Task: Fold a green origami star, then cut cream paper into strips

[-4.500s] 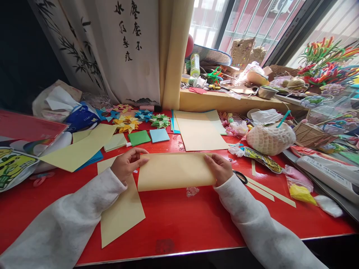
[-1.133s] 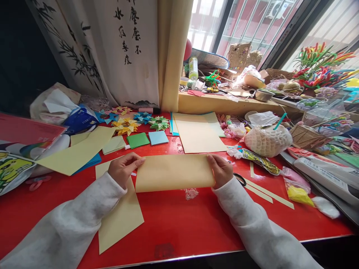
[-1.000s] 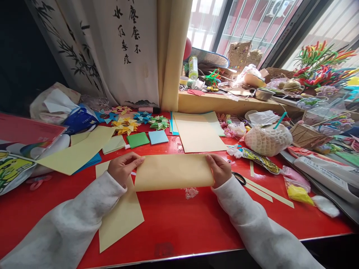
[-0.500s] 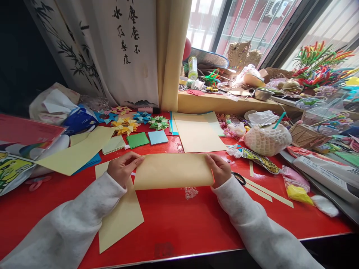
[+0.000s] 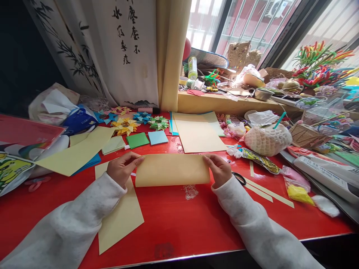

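A pale yellow paper (image 5: 172,170) is stretched between my two hands above the red table (image 5: 179,224). My left hand (image 5: 122,170) pinches its upper left corner, and my right hand (image 5: 218,170) pinches the upper right one. Under my left wrist lies another pale yellow sheet (image 5: 120,220). Beside my right wrist are black-handled scissors (image 5: 239,178), partly hidden by the sleeve, and thin paper strips (image 5: 269,192).
Behind the held paper lie a green square stack (image 5: 137,140), a light blue one (image 5: 157,137), folded paper stars (image 5: 125,126) and large cream sheets (image 5: 199,132). A knitted white pouch (image 5: 267,139) and packets stand at the right.
The held paper's lower edge has risen slightly and its right side has drawn a little inward. My right fingers have shifted slightly left. Both hands keep their pinch.
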A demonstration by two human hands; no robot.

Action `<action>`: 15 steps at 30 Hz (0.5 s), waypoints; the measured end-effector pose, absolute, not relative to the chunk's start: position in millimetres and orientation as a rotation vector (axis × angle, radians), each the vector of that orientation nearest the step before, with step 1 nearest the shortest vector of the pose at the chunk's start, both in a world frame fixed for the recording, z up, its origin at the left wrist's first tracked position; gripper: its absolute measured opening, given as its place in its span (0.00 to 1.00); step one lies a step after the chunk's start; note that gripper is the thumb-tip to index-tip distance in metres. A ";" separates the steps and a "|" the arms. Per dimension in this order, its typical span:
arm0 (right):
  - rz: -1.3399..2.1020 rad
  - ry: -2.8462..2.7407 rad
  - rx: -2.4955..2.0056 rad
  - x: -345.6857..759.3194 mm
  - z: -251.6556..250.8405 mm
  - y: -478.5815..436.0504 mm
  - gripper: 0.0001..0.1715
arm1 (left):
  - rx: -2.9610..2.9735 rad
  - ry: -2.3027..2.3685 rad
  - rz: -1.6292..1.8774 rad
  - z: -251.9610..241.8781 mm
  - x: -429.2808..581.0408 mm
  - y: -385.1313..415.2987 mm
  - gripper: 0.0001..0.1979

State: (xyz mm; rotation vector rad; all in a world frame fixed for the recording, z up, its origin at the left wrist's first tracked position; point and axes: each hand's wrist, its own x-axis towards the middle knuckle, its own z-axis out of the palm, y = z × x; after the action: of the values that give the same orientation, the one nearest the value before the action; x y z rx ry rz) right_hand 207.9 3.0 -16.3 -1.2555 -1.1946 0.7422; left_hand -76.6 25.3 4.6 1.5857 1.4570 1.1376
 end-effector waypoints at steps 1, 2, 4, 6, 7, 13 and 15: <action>0.722 -1.206 -1.258 208.3 -17.1 3.3 0.12 | 1.573 1.452 1.135 4.5 -76.4 25.4 0.11; 0.707 -1.216 -1.260 208.5 -17.6 3.4 0.13 | 1.560 1.450 1.136 4.4 -76.1 25.6 0.11; 0.687 -1.230 -1.265 208.7 -17.8 3.3 0.14 | 1.532 1.447 1.138 3.9 -75.6 26.0 0.11; 0.679 -1.231 -1.270 208.8 -17.6 3.0 0.14 | 1.513 1.439 1.148 3.0 -75.4 26.6 0.11; 0.678 -1.227 -1.271 208.9 -17.6 2.9 0.13 | 1.507 1.429 1.154 2.4 -75.5 27.0 0.11; 0.677 -1.201 -1.260 209.4 -18.0 2.6 0.11 | 1.500 1.398 1.182 -0.7 -77.0 28.1 0.12; 0.675 -1.197 -1.254 209.4 -18.1 2.8 0.11 | 1.497 1.403 1.169 -1.0 -77.2 28.0 0.13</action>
State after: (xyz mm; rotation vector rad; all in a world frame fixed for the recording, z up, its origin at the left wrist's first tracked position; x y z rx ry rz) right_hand 209.4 2.8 -18.1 -1.2535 -1.1975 0.6754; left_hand -77.2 28.0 -1.0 1.4966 1.4033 1.1694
